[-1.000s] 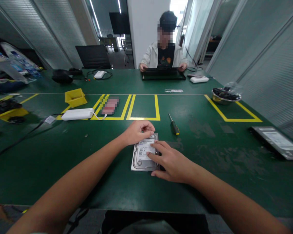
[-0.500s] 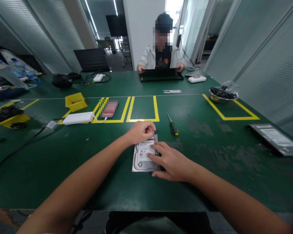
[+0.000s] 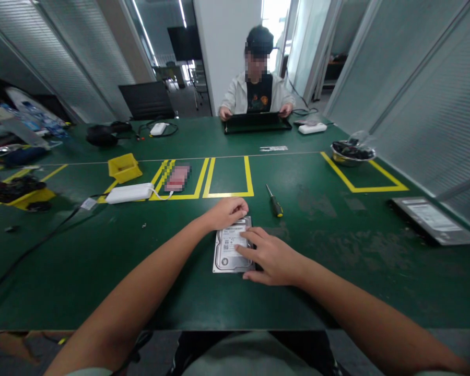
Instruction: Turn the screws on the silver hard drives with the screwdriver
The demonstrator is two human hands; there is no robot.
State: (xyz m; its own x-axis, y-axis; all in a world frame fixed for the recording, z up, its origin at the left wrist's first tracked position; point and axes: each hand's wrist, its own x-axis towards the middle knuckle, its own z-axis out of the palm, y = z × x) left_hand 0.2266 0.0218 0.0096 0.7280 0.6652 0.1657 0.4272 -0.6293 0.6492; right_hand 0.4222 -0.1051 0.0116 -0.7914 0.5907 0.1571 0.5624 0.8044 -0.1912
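Observation:
A silver hard drive (image 3: 229, 253) with a white label lies flat on the green table (image 3: 102, 261) in front of me. My left hand (image 3: 226, 213) curls over its far edge, fingers bent down on the top corner. My right hand (image 3: 272, 257) lies on its right side, fingers spread across the label and thumb by the near corner. A screwdriver (image 3: 274, 201) with a black and yellow handle lies just beyond and to the right of the drive, touched by neither hand.
Yellow tape boxes (image 3: 229, 177) mark the table. A yellow bin (image 3: 124, 167), a white power strip (image 3: 129, 193) and a cable lie left. A metal bowl (image 3: 351, 154) and a flat drive (image 3: 431, 216) sit right. A person (image 3: 258, 91) sits opposite at a laptop (image 3: 256, 122).
Both hands stay on the hard drive. The camera has tilted slightly, so the scene sits a little lower and more of my lap shows.

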